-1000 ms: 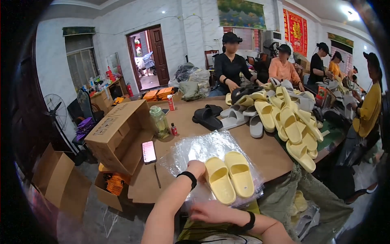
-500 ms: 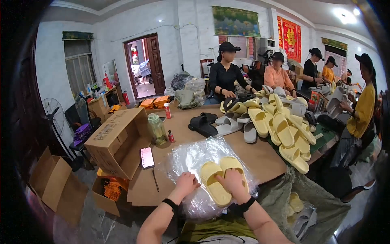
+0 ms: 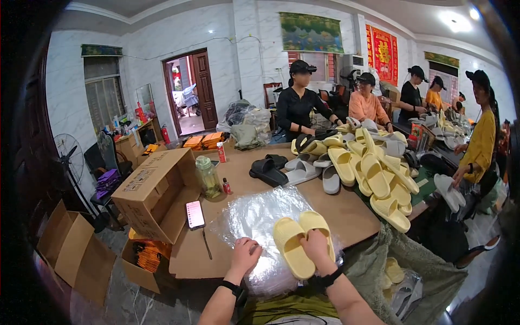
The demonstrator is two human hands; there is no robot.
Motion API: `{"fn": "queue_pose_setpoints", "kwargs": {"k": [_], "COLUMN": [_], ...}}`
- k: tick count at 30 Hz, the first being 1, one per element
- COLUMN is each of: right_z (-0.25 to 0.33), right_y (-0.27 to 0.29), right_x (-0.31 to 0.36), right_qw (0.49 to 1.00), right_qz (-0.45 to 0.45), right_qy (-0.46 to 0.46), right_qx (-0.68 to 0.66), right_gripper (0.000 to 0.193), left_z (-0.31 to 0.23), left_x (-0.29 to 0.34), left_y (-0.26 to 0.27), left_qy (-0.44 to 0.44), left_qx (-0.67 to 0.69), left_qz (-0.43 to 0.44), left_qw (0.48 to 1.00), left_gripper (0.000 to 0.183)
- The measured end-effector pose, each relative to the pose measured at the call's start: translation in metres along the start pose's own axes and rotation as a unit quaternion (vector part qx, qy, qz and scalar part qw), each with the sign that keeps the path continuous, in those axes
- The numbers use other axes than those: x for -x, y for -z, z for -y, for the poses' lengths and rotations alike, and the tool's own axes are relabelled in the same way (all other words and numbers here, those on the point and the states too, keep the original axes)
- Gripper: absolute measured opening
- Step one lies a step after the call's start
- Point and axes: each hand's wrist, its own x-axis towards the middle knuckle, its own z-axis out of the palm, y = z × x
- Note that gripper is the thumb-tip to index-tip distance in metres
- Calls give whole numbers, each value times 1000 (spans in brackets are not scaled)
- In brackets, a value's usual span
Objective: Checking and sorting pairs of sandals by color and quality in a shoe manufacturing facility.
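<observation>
A pair of pale yellow slippers (image 3: 292, 246) is held side by side in my right hand (image 3: 316, 250), whose fingers reach into the foot openings and close on them. The slippers are over a stack of clear plastic bags (image 3: 271, 211) at the table's near edge. On the left part of that stack, my left hand (image 3: 247, 254) has its fingers bent against the plastic, apparently pinching the top bag; the fingertips are partly hidden. Dark bands circle both wrists.
A heap of yellow slippers (image 3: 374, 173) lies at the right, with black slippers (image 3: 269, 170) nearby. Left stand an open carton (image 3: 154, 189), a phone (image 3: 195, 214) and a jar (image 3: 208, 176). A green sack (image 3: 422, 257) hangs at the near right. Several people work beyond.
My right hand has shifted the slippers slightly right and toward me, tilting them. My left hand has moved a little left and nearer on the plastic. The person in yellow has lowered the grey slippers.
</observation>
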Motion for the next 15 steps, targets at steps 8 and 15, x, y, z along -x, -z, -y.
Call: {"fn": "queue_pose_setpoints", "kwargs": {"k": [8, 15], "right_z": [-51, -66], "right_y": [45, 85], "right_x": [58, 96], "right_qw": [988, 972], "right_qz": [-90, -88], "right_qy": [-114, -161], "right_qx": [-56, -144], "right_gripper": [33, 15], "left_z": [-6, 4], "left_x": [-3, 4], "left_y": [5, 5], "left_qy": [3, -7], "left_qx": [35, 12], "left_qz": [8, 30], "left_qw": [999, 999], "left_gripper": [23, 27]}}
